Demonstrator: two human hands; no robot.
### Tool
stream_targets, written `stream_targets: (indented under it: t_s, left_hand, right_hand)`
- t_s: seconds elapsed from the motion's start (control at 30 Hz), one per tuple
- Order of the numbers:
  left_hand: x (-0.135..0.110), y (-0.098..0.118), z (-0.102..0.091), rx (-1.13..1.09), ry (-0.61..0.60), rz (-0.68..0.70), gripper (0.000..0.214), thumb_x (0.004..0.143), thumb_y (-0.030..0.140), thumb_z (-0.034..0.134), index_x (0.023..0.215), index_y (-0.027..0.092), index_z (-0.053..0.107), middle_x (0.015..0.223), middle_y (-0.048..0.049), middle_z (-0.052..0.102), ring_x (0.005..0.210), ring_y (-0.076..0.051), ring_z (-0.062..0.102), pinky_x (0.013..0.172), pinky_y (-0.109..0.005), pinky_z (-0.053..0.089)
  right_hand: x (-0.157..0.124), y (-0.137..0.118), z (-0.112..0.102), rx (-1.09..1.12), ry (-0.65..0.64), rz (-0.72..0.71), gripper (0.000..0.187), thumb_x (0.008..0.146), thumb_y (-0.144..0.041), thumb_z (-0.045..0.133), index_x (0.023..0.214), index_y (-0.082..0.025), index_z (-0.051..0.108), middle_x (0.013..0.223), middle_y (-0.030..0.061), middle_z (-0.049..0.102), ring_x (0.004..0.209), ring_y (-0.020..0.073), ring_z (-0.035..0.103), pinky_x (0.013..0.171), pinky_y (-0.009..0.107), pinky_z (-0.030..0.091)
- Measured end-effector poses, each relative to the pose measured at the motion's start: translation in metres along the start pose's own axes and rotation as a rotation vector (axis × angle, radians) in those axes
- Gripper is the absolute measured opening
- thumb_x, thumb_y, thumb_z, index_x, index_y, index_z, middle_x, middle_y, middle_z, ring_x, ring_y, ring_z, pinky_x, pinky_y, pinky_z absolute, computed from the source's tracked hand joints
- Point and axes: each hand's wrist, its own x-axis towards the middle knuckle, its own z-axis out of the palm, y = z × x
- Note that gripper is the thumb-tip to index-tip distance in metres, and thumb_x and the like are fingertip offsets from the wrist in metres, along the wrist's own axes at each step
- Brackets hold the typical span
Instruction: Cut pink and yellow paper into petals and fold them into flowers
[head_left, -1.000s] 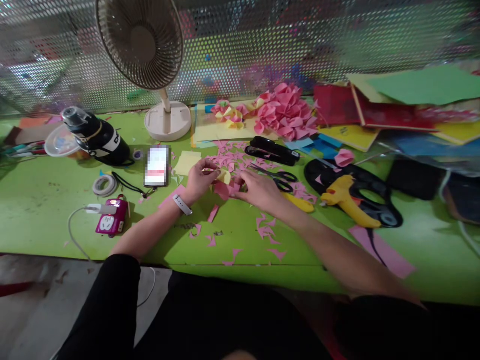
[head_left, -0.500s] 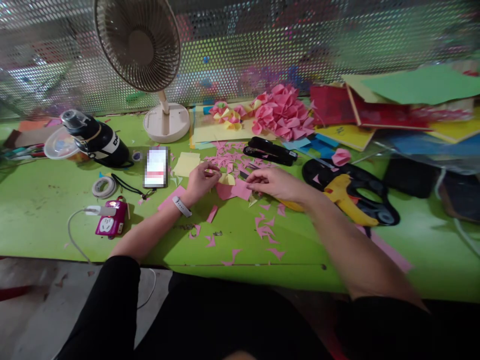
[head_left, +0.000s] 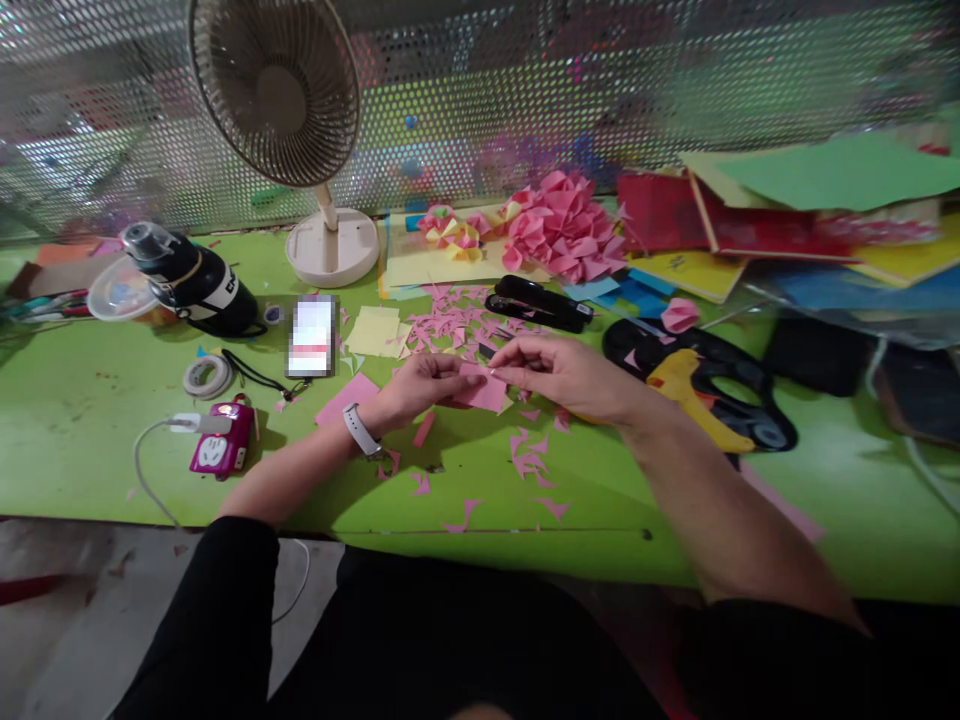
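Note:
A small square of pink paper [head_left: 482, 390] is pinched between my two hands over the middle of the green table [head_left: 300, 480]. My left hand [head_left: 424, 388] has its thumb on the paper's left side. At the upper right corner, the thumb and index finger of my right hand [head_left: 551, 372] close on the same piece. Pink paper scraps [head_left: 450, 320] lie heaped just beyond, and more are strewn in front of my hands. Left of the heap is a stack of yellow paper squares [head_left: 375, 331]. A black stapler [head_left: 538, 303] lies behind my right hand.
Folded pink paper petals [head_left: 566, 230] are piled at the back. On the left stand a fan [head_left: 330, 245], a black bottle [head_left: 199, 280], a phone [head_left: 311, 337], a tape roll [head_left: 207, 376] and a purple power adapter [head_left: 223, 440]. A yellow-and-black tool [head_left: 690, 390] lies right.
Both hands have taken hold of the pink paper and lifted it. My left hand has moved slightly right and toward me; the yellow piece formerly by its fingers is now mostly hidden.

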Motion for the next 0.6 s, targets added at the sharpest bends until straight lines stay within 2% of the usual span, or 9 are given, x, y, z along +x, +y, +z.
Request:
stream_targets:
  t_s: [0.1,0.17,0.23,0.33,0.4,0.5,0.6]
  left_hand:
    - [0.001,-0.002,0.001,-0.181,0.099,-0.041,0.035,0.072,0.043,0.084,0.073,0.012,0.068,0.066,0.0022,0.060,0.061,-0.005,0.056,0.071,-0.026,0.055]
    - [0.001,-0.001,0.002,-0.254,0.129,-0.062,0.034,0.070,0.040,0.086,0.074,0.011,0.068,0.067,0.0019,0.062,0.060,-0.005,0.057,0.068,-0.023,0.054]
    - [0.001,-0.001,0.002,-0.286,0.121,-0.073,0.033,0.069,0.037,0.088,0.073,0.011,0.068,0.067,0.0015,0.063,0.061,-0.005,0.059,0.067,-0.022,0.054]
    - [0.000,-0.003,0.003,-0.304,0.059,-0.092,0.037,0.067,0.040,0.088,0.082,0.011,0.071,0.077,-0.0019,0.070,0.069,-0.008,0.066,0.076,-0.025,0.056]
    - [0.000,-0.005,0.004,-0.312,0.029,-0.093,0.040,0.068,0.042,0.087,0.089,0.011,0.073,0.087,-0.0047,0.073,0.077,-0.010,0.070,0.084,-0.028,0.056]
    - [0.000,-0.007,0.006,-0.309,0.045,-0.031,0.037,0.071,0.042,0.086,0.089,0.013,0.072,0.089,-0.0040,0.075,0.081,-0.012,0.072,0.089,-0.031,0.056]
    - [0.001,-0.008,0.007,-0.305,0.061,0.011,0.035,0.071,0.042,0.085,0.087,0.013,0.072,0.086,-0.0025,0.074,0.080,-0.011,0.071,0.089,-0.031,0.056]
  right_hand:
    - [-0.004,0.003,0.001,-0.147,0.140,-0.129,0.037,0.087,-0.040,0.062,0.121,-0.026,0.066,0.118,0.0105,0.069,0.103,0.0272,0.066,0.085,0.042,0.057]
    - [-0.007,0.003,0.004,-0.271,0.144,-0.242,0.043,0.085,-0.033,0.062,0.128,-0.031,0.065,0.139,0.0077,0.059,0.126,0.0324,0.057,0.102,0.052,0.049]
    - [-0.009,0.004,0.010,-0.339,0.135,-0.341,0.038,0.086,-0.031,0.063,0.124,-0.034,0.068,0.148,0.0036,0.053,0.137,0.0337,0.048,0.111,0.059,0.040]
    - [-0.007,0.008,0.021,-0.328,0.223,-0.425,0.020,0.091,-0.031,0.061,0.104,-0.032,0.075,0.137,0.0048,0.062,0.130,0.0317,0.054,0.109,0.058,0.042]
    - [-0.006,0.011,0.028,-0.275,0.316,-0.453,0.016,0.093,-0.031,0.061,0.095,-0.031,0.077,0.128,0.0066,0.067,0.122,0.0299,0.059,0.105,0.054,0.046]
    - [-0.005,0.015,0.034,-0.179,0.401,-0.450,0.013,0.092,-0.033,0.064,0.094,-0.031,0.076,0.124,0.0069,0.068,0.119,0.0287,0.062,0.103,0.051,0.048]
    - [-0.005,0.018,0.036,-0.116,0.381,-0.445,0.013,0.091,-0.035,0.065,0.094,-0.030,0.076,0.122,0.0068,0.068,0.119,0.0278,0.062,0.103,0.049,0.049]
